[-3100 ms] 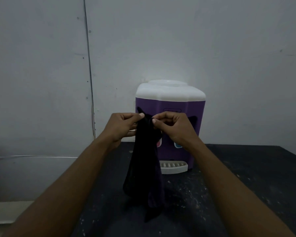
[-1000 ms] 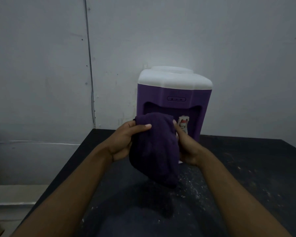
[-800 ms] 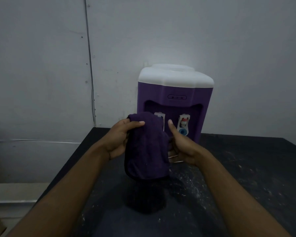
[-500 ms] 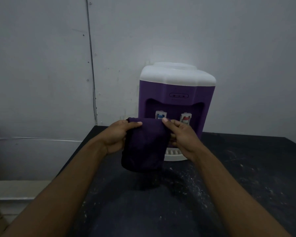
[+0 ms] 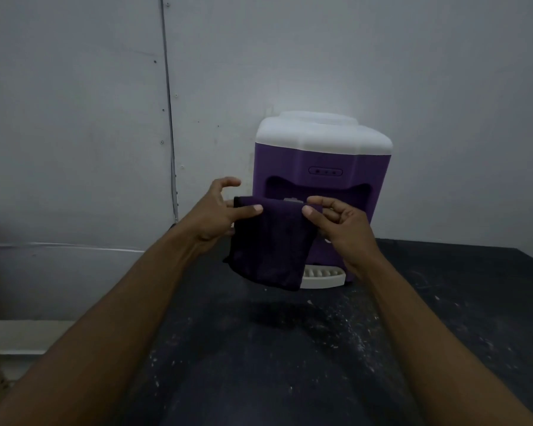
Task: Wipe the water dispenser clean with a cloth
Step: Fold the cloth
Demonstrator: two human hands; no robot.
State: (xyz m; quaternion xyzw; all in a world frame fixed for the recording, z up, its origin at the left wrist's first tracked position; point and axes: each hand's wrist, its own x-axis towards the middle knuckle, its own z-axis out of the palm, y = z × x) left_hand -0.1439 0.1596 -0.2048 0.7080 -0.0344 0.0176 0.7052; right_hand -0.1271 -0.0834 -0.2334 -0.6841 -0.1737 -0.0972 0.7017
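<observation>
- Between both hands, held up in the air: dark purple cloth (image 5: 270, 244), folded, top edge stretched level, rest hanging down.
- Left hand (image 5: 216, 215) pinches the cloth's top-left corner w/ thumb; index finger lifted clear above it.
- Right hand (image 5: 340, 224) pinches the top-right corner betw. thumb & curled fingers.
- Just behind the grip: purple water dispenser (image 5: 322, 167) w/ white top, back against the grey wall (image 5: 74, 118); cloth hides most of its tap recess.
- Below the grip, beside the cloth's lower edge: white drip tray (image 5: 323, 276).
- Under everything: black table (image 5: 290, 348), speckled w/ white dust.
</observation>
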